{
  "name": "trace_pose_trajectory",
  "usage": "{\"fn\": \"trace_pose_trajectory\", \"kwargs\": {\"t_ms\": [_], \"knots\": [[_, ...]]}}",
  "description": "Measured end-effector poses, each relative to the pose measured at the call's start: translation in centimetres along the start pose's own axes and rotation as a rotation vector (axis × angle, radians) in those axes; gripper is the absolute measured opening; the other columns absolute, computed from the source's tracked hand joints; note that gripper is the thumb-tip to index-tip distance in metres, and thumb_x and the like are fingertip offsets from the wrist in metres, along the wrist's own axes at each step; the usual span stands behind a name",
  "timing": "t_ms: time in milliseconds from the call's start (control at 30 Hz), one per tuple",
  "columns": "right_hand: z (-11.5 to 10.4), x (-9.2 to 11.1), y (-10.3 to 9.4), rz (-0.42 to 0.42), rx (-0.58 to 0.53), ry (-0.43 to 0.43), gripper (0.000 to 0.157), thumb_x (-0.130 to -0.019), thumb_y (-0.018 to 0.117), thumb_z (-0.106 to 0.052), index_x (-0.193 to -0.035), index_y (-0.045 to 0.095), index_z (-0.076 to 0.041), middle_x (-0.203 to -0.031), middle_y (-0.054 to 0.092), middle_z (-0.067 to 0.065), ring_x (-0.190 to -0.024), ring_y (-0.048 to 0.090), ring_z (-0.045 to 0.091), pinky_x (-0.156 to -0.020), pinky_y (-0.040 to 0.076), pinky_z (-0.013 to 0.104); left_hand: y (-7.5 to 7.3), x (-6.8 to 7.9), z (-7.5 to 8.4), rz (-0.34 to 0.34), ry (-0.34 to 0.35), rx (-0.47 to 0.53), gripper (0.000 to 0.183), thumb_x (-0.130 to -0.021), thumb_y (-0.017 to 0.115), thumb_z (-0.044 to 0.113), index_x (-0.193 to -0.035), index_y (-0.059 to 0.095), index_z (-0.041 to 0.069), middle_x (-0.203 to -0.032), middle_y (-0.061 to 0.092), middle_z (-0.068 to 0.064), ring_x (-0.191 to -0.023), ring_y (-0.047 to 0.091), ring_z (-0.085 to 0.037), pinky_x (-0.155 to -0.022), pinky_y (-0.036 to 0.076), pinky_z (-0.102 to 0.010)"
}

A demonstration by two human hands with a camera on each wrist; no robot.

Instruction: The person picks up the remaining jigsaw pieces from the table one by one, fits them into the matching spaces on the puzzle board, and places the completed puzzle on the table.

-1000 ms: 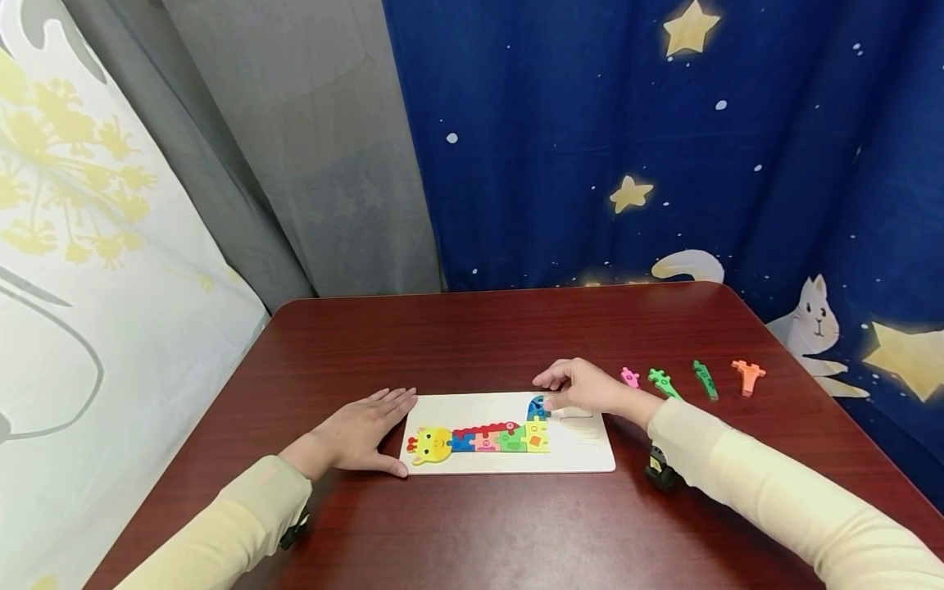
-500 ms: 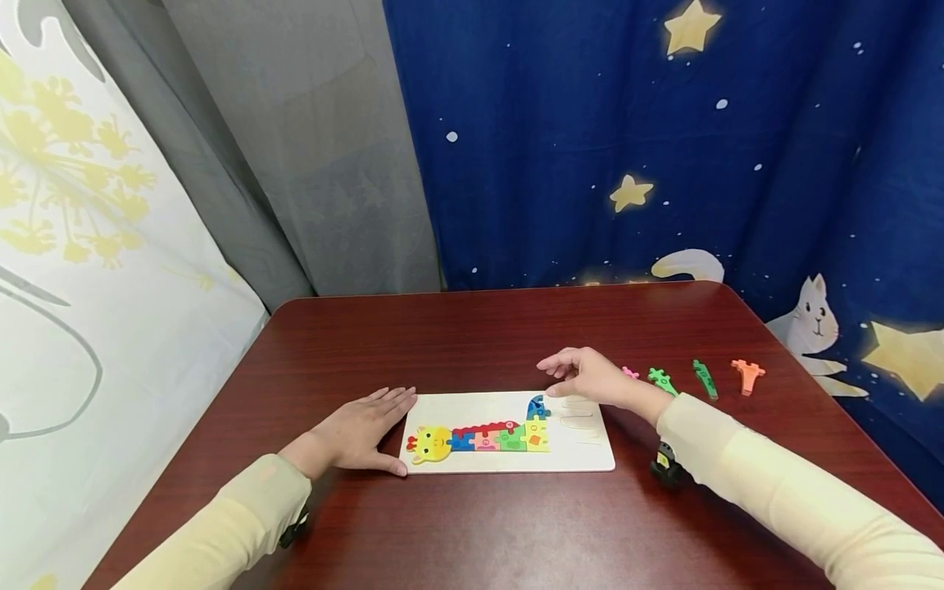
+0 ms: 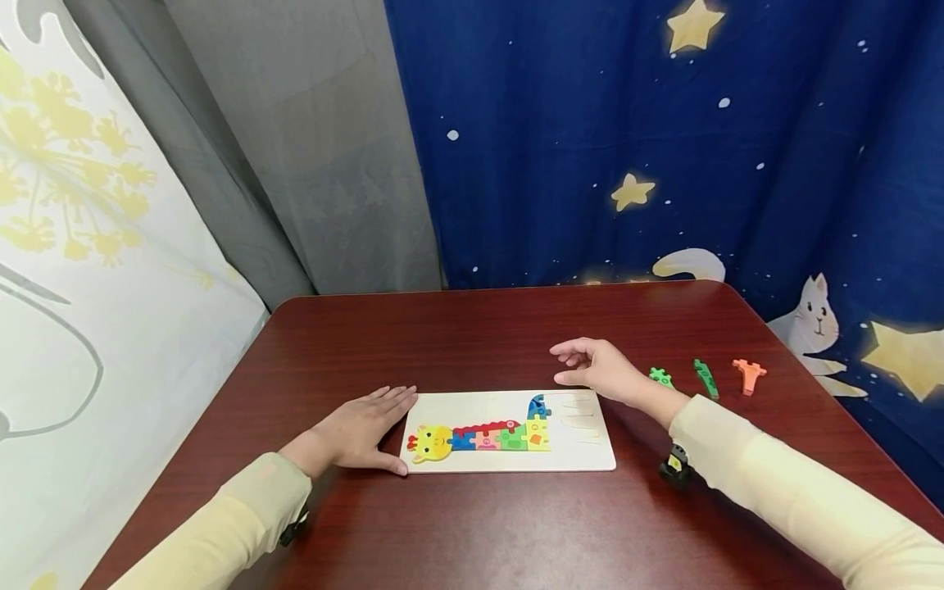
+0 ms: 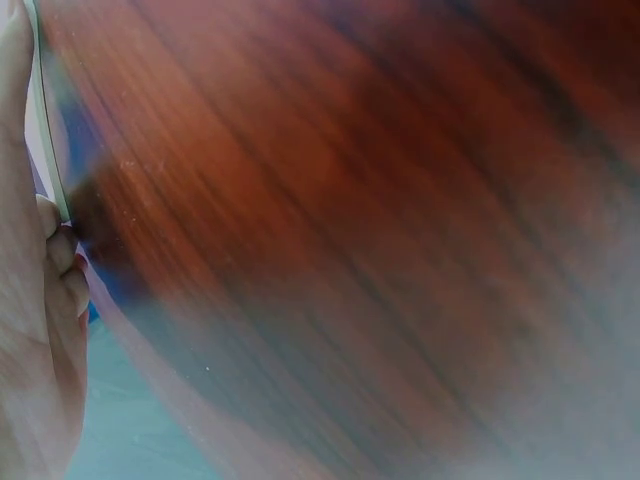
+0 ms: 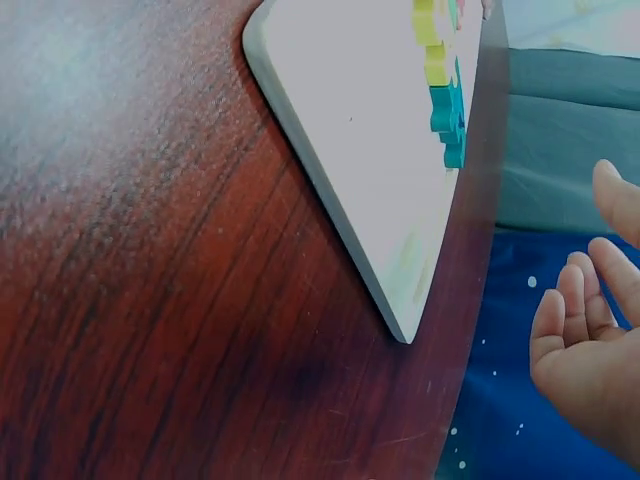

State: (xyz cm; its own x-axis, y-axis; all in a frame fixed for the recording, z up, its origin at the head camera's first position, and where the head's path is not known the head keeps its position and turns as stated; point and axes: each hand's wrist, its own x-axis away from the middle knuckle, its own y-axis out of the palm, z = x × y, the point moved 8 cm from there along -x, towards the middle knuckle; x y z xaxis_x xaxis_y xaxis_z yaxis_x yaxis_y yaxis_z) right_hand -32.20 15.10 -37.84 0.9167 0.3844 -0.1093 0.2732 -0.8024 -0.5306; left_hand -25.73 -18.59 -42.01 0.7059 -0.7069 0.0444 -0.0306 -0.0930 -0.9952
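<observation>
A white puzzle board (image 3: 472, 406) lies on the table, bearing a giraffe of coloured pieces. Its yellow head piece (image 3: 431, 443) is at the left, a red mane piece (image 3: 485, 428) runs along the neck, and a blue piece (image 3: 538, 406) sits near the top edge. My left hand (image 3: 365, 430) rests at the board's left edge, fingers straight and thumb at the lower corner; in the left wrist view the hand (image 4: 35, 280) shows at the far left. Over the board's far right corner hovers my right hand (image 3: 597, 369), its fingers loosely bent and holding nothing, as the right wrist view shows.
Right of the board lie a light green piece (image 3: 660, 377), partly behind the right arm, a dark green piece (image 3: 705, 378) and an orange piece (image 3: 749, 375). The dark red table (image 3: 457, 336) ends at a grey curtain (image 3: 332, 164) and a blue starry curtain (image 3: 546, 98).
My right hand has lifted off the board near the blue piece and shifted right and away. The arm now hides the pink piece. The left hand stays where it was.
</observation>
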Motion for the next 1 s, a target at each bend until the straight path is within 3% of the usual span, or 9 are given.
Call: {"fn": "trace_pose_trajectory", "kwargs": {"t_ms": [367, 667, 1000], "knots": [[0.6, 0.8, -1.7, 0.104, -0.036, 0.038, 0.045, -0.083, 0.077, -0.010, -0.125, 0.063, -0.002, -0.114, 0.061, 0.023, -0.099, 0.056, 0.032, -0.079, 0.050, 0.028, 0.2, 0.0, -0.1, -0.015, -0.009, 0.000, 0.114, -0.076, 0.039, 0.087, -0.153, 0.028, 0.003, -0.156, 0.029, -0.011, -0.142, 0.027, -0.028, -0.115, 0.025, -0.042], [1.0, 1.8, -2.9, 0.169, -0.006, 0.047, 0.044, -0.085, 0.077, -0.014, -0.125, 0.062, -0.003, -0.113, 0.062, 0.020, -0.098, 0.057, 0.026, -0.081, 0.050, 0.027, 0.4, -0.1, -0.1, -0.017, -0.002, -0.010, 0.114, -0.077, 0.037, 0.087, -0.153, 0.027, 0.004, -0.157, 0.028, -0.011, -0.143, 0.026, -0.027, -0.115, 0.023, -0.041], [1.3, 3.1, -4.5, 0.236, -0.025, 0.060, 0.044, -0.087, 0.075, -0.015, -0.125, 0.060, 0.001, -0.110, 0.062, 0.016, -0.098, 0.056, 0.025, -0.077, 0.049, 0.018, 0.2, -0.1, -0.1, 0.003, 0.007, -0.009, 0.113, -0.077, 0.039, 0.086, -0.152, 0.029, 0.002, -0.156, 0.030, -0.012, -0.142, 0.029, -0.028, -0.114, 0.025, -0.042]]}}
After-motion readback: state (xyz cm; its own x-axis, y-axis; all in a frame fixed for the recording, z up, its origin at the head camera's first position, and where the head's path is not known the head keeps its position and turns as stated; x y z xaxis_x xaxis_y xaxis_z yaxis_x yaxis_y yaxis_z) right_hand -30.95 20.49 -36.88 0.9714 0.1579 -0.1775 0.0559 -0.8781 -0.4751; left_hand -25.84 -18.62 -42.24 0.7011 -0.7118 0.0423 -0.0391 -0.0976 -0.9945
